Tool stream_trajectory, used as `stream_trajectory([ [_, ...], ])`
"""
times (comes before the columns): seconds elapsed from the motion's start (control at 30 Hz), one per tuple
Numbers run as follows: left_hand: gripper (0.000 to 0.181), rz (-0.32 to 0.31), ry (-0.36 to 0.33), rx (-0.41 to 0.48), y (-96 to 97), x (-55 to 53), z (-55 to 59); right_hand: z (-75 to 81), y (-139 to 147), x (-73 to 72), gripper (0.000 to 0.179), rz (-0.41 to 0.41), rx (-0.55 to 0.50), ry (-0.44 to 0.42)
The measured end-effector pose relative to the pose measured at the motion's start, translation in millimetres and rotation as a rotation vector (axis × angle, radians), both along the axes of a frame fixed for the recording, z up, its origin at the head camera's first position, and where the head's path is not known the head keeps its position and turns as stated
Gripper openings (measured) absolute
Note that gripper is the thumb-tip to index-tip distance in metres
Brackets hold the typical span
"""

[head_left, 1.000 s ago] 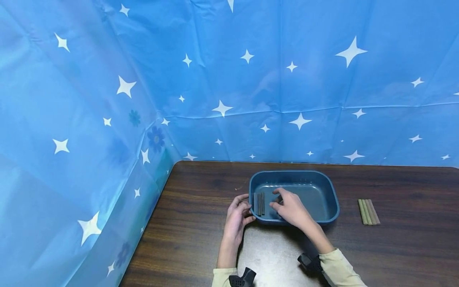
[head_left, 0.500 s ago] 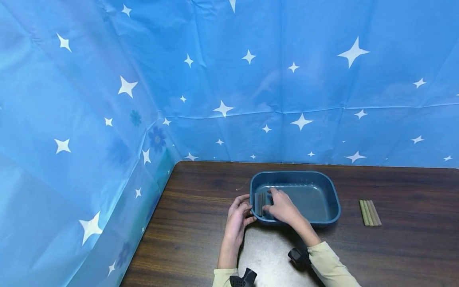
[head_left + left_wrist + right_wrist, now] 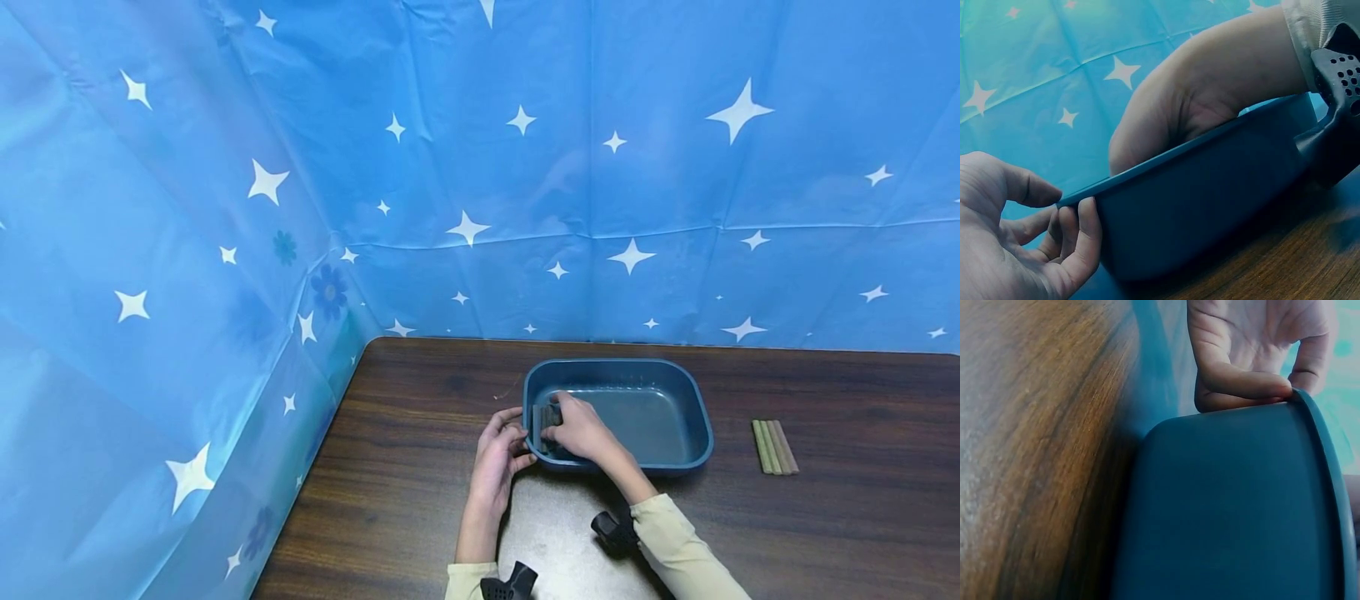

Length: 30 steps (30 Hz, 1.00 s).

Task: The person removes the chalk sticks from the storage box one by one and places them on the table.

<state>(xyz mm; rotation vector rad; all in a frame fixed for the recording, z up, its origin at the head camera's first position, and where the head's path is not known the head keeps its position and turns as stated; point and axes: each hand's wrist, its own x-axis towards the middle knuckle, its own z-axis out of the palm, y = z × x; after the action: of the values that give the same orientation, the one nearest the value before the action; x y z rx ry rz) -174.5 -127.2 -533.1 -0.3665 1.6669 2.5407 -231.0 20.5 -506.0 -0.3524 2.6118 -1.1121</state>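
Note:
The blue plastic basin (image 3: 678, 400) stands on the table, with several short dark sticks (image 3: 545, 418) lying side by side at its left end. My left hand (image 3: 495, 467) grips the basin's left rim; in the left wrist view its fingers (image 3: 1088, 231) bend against the outer wall. My right hand (image 3: 587, 429) reaches down inside, thumb and forefinger bent around a dark stick beside the others, partly covering them. In the left wrist view the right hand's fingertips are hidden behind the basin wall.
Several green and brownish sticks (image 3: 775, 447) lie in a row on the wooden table (image 3: 862, 508), right of the basin. A blue star-patterned curtain (image 3: 585, 183) hangs behind the table and along its left side.
My right hand has moved left inside the basin, from its middle-left to the row of dark sticks. The left hand keeps its place at the rim.

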Motion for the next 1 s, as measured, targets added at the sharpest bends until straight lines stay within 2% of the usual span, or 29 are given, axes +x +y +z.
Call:
stream_trajectory([
  [0.53,0.042,0.001,-0.006,-0.011,1.1,0.6,1.2,-3.3,-1.0,-6.0,0.052,-0.003,-0.034,-0.033],
  [0.83,0.042,0.001,-0.01,-0.008,1.3,1.1,1.1,-2.6,-0.6,-3.1,0.034,0.019,-0.075,-0.017],
  [1.0,0.042,0.002,-0.007,-0.004,1.1,0.2,1.3,-1.2,-1.7,-3.6,0.032,0.021,-0.084,-0.03],
])
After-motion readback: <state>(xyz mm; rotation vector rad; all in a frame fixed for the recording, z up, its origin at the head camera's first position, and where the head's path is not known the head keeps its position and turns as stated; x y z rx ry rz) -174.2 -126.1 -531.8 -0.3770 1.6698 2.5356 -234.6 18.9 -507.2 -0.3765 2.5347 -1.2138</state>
